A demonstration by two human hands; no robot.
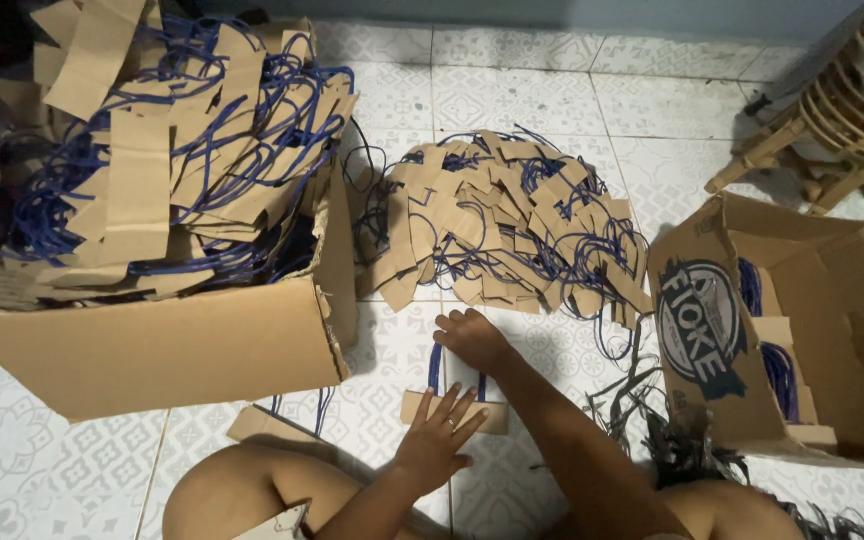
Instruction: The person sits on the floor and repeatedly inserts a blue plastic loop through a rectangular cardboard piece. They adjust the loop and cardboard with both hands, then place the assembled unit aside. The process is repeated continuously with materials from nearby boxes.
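- Lower centre of the frame: we log our left hand (439, 436), fingers spread flat, pressing down on a brown card strip (452, 410) that lies on the tiled floor (42, 470); nothing is closed in it.
- Just above it: our right hand (472, 338), fingers curled under at the top of a blue cord loop (436, 366) that runs from the strip. We cannot tell whether it pinches the cord.
- Lower left: a second card strip (264, 425) with blue cord, partly under the edge of the big box.
- Left half of the frame: a large open cardboard carton (182, 350), plain brown, front wall torn at its right corner, heaped over the rim with card strips and blue cords.
- Centre, beyond the hands: a loose pile of card strips (502, 225) tangled with blue cord, spread on the tiles.
- Right: a smaller carton (712, 330) tipped on its side, an oval dark-blue and white label on its flap, a few strips inside.
- Lower right: a heap of dark strands (672, 440) by that carton.
- Upper right: a woven cane stand (832, 120).
- Open room: bare tile shows at lower left and along the top centre; between cartons only a narrow lane is free.
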